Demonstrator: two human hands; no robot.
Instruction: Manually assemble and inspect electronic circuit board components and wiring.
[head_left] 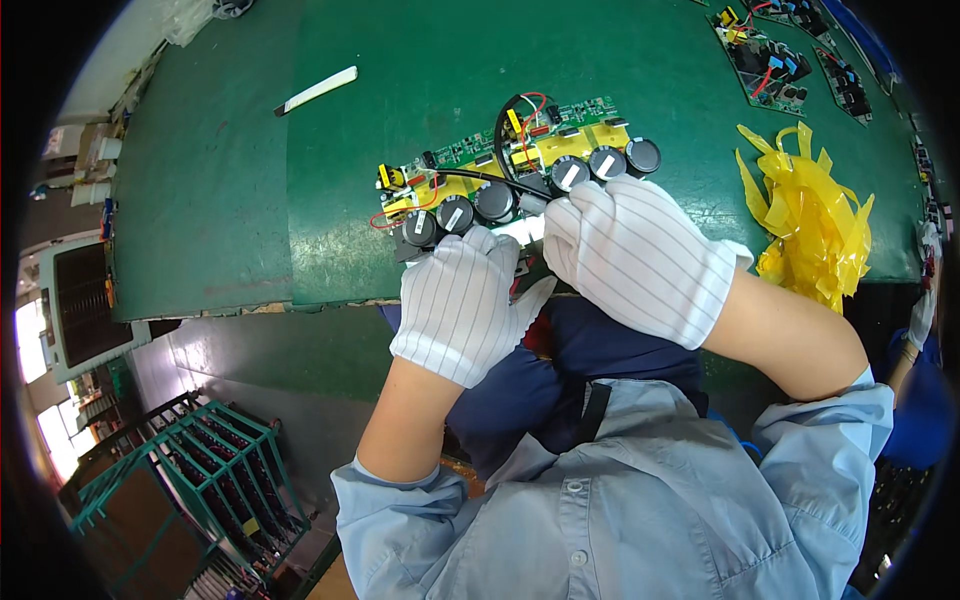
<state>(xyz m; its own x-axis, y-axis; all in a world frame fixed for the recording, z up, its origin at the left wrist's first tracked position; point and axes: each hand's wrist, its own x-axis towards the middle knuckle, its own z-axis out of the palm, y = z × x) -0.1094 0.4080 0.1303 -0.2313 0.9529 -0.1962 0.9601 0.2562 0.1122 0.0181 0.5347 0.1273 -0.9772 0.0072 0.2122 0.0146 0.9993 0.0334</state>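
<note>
A long green circuit board (470, 150) lies slantwise on the bench, with yellow tape, red and black wires and a row of black cylindrical capacitors (494, 202) along its near side. My left hand (455, 300), in a white striped glove, bends its fingers over the board's near edge below the left capacitors, with the thumb stretched to the right. My right hand (635, 255), gloved the same, is closed in a pinch at the near edge, right of the middle. Its fingertips and anything in them are hidden. Between the hands, a bright metallic strip (525, 230) shows.
A heap of yellow tape strips (815, 220) lies to the right on the green bench (220, 200). More circuit boards (765, 65) are at the far right. A white-and-black strip-shaped tool (318, 90) lies at the far left. A green rack (215, 480) stands on the floor, lower left.
</note>
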